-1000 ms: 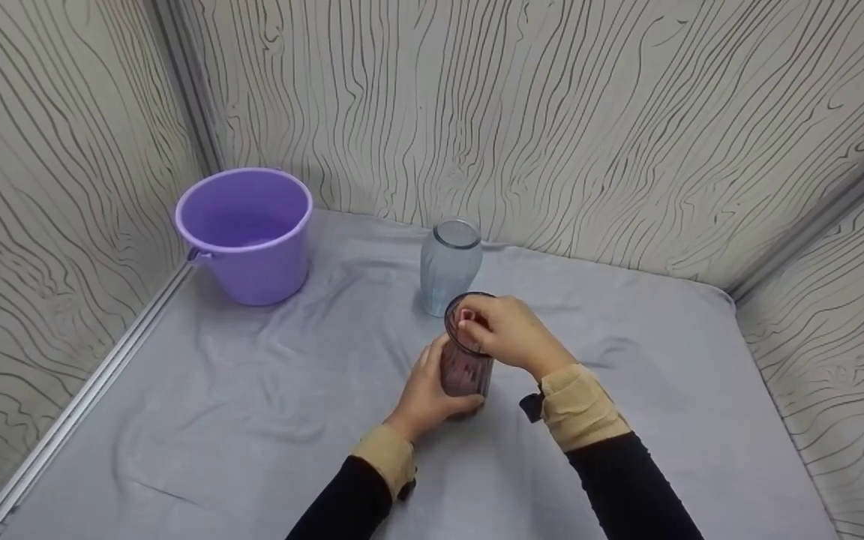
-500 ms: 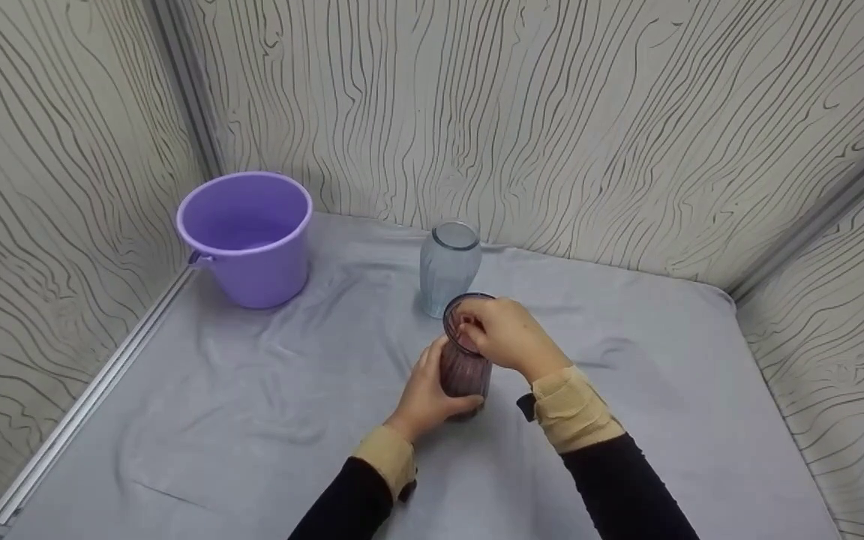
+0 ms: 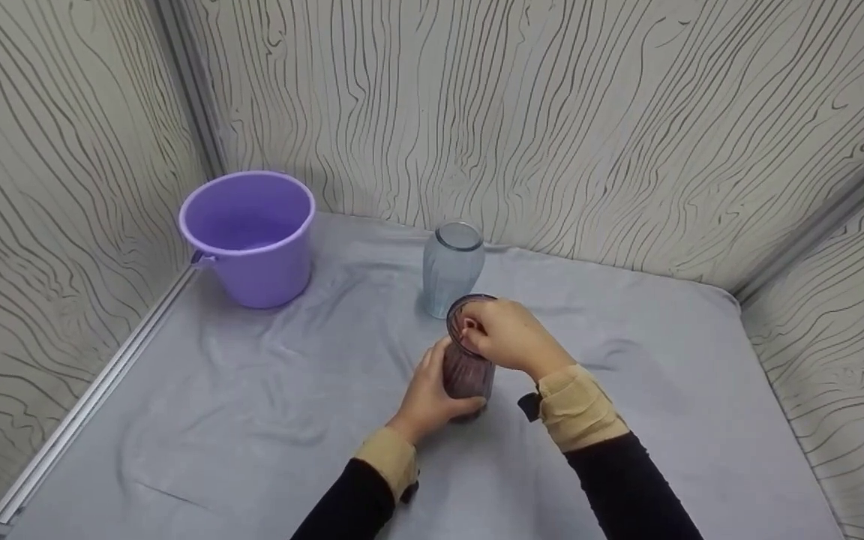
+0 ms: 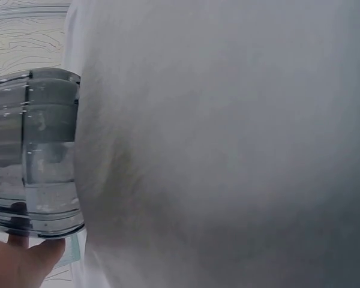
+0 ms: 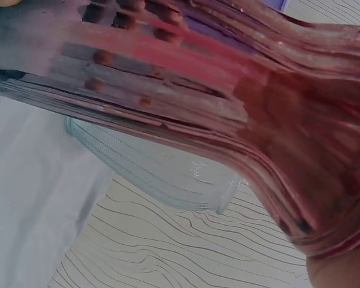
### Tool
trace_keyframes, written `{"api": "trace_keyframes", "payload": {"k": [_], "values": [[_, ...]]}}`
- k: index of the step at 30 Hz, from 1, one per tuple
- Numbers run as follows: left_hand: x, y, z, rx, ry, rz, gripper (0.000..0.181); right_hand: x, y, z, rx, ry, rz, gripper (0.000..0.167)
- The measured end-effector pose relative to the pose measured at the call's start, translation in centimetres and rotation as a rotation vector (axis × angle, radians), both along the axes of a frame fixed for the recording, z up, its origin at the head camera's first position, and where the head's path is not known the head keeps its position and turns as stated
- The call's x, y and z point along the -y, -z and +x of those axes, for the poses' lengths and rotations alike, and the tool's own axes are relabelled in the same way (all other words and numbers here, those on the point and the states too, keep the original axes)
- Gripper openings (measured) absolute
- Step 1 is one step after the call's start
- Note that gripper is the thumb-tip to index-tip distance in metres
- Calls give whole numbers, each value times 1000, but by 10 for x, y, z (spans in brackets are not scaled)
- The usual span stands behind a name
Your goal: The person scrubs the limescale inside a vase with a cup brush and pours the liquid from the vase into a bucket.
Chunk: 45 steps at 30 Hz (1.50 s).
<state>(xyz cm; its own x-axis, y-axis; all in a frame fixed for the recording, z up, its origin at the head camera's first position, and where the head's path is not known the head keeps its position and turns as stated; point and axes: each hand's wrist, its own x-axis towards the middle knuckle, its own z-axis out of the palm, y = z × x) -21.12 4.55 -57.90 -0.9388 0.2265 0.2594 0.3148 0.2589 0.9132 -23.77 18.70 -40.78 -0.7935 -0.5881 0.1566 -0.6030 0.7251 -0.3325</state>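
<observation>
A purple-tinted ribbed glass vase stands slightly tilted on the cloth in the head view. Low on its body, my left hand grips it, thumb in front and fingers round the far side. My right hand is at the vase's mouth with curled fingers inside the rim, pinching a small pink-red piece whose kind I cannot tell. Through the glass in the right wrist view, a pink-red strip runs down inside the vase. The left wrist view catches the vase base with my fingertips beside it.
Just behind stands a pale blue glass vase. A purple bucket sits at the back left, near the wall corner. Wrinkled grey cloth covers the table, and wood-patterned walls enclose it.
The right hand's fingers have shifted slightly within the vase mouth, and less of the pink-red piece shows now. The left hand keeps its grip on the vase.
</observation>
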Motion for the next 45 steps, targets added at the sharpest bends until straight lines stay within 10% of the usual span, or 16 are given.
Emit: {"api": "trace_keyframes", "payload": {"k": [24,45], "values": [[-2,1,-1,24,-11,0,104,-6,18,6,40,180,-701,14],[-2,-2,1,59,-18,-4,102,-7,14,8,-407,335,-861,18]]}}
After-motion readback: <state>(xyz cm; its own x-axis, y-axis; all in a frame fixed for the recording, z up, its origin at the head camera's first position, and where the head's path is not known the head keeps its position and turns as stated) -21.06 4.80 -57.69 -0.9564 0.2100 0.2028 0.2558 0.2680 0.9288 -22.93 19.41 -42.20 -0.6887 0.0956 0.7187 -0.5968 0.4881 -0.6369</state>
